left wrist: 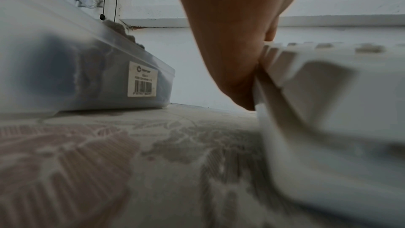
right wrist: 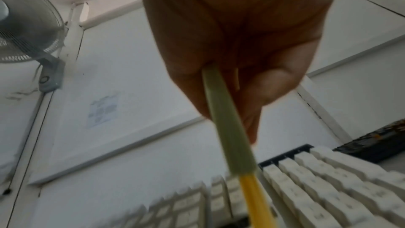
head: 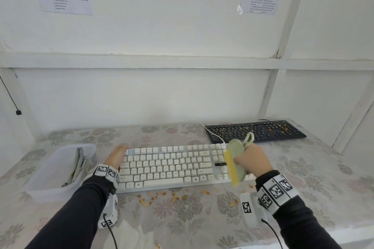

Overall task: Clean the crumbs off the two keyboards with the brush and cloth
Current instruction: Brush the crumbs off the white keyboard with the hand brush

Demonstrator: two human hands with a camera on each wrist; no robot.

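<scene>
The right hand (head: 252,159) has its fingers curled round a pale green brush with yellow bristles (head: 233,164), held over the right end of the white plastic keyboard (head: 172,164). The left hand (head: 116,156) lies flat-fingered against that keyboard's left edge. Orange crumbs (head: 162,196) lie on the floral-covered bench (head: 182,218); a black keyboard (head: 255,130) strewn with crumbs sits behind. A grey cloth (head: 78,163) lies in a translucent plastic tub (head: 46,186)

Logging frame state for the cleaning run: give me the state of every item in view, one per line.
white keyboard: keys look crumb-free, braced at its left end
black keyboard: still strewn with crumbs, untouched
brush: gripped, over the white keyboard's right end
cloth: in the plastic tub, unused
crumbs: scattered on tablecloth before the white keyboard
left hand: flat against keyboard edge
right hand: grips the brush
</scene>
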